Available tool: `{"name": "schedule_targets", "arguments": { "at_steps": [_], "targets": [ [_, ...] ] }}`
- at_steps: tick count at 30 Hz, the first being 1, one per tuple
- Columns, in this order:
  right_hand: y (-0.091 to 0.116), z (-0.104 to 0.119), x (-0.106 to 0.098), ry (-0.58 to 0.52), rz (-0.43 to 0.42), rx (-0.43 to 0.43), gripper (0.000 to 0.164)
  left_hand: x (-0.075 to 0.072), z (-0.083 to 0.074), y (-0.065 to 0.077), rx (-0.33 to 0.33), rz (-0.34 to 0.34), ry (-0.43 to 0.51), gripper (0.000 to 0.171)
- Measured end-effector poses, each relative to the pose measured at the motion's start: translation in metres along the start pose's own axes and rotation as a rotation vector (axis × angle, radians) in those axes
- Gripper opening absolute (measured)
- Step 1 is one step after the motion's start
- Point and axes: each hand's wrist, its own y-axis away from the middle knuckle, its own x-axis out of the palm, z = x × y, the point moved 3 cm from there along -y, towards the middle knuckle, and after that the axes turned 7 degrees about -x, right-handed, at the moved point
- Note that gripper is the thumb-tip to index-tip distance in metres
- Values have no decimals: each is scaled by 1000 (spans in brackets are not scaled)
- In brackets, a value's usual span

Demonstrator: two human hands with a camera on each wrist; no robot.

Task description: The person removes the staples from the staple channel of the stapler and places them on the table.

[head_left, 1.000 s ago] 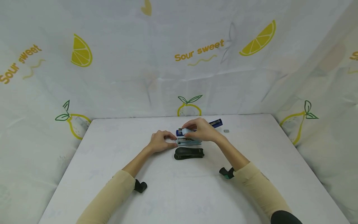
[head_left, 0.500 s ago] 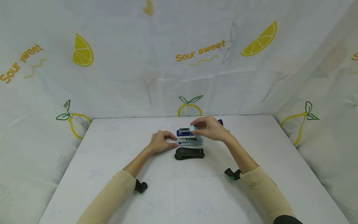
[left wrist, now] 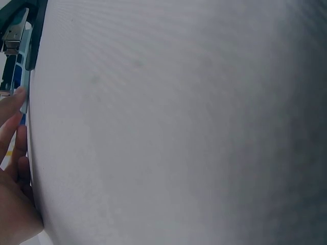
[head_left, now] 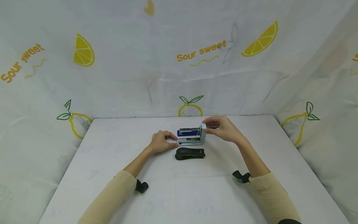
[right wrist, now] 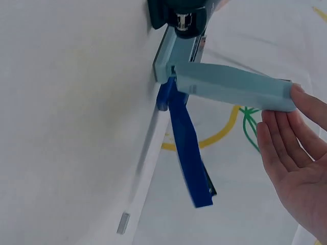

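Note:
A light blue stapler (head_left: 190,144) lies on the table, its top arm swung up to stand nearly upright at the hinge. My right hand (head_left: 223,128) pinches the free end of that top arm (right wrist: 235,88) between thumb and fingers. At the other end, my left hand (head_left: 162,142) holds the front tip of the base, thumb on the near side. Just behind is a dark blue stapler (head_left: 184,133), also opened out, its top arm (right wrist: 187,148) swung back. A black stapler (head_left: 190,153) lies closed in front of the light blue one.
A small grey strip of staples (right wrist: 123,223) lies on the white table (head_left: 173,193), near its edge in the right wrist view. A white printed cloth (head_left: 134,77) hangs behind the table.
My right hand has moved to the right, swinging the light blue stapler's top arm up and away from its base. My left hand has stayed at the base's front end.

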Motion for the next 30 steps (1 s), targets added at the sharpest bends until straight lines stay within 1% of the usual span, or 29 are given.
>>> {"name": "schedule_targets", "arguments": {
  "at_steps": [7,13,23,30],
  "targets": [
    [13,-13,-15,-6,-29,30,37,1,-2,0,1,-2,16,25],
    [25,-22,-25,10,-32,79,37,1,-1,-1,1,0,0,25],
    [36,-37,-31,1,-25,103,40,2,0,0,5,-2,5,25],
    [44,-45,-33,0,-14,142,40,2,-1,0,-1,1,0,25]
  ]
}}
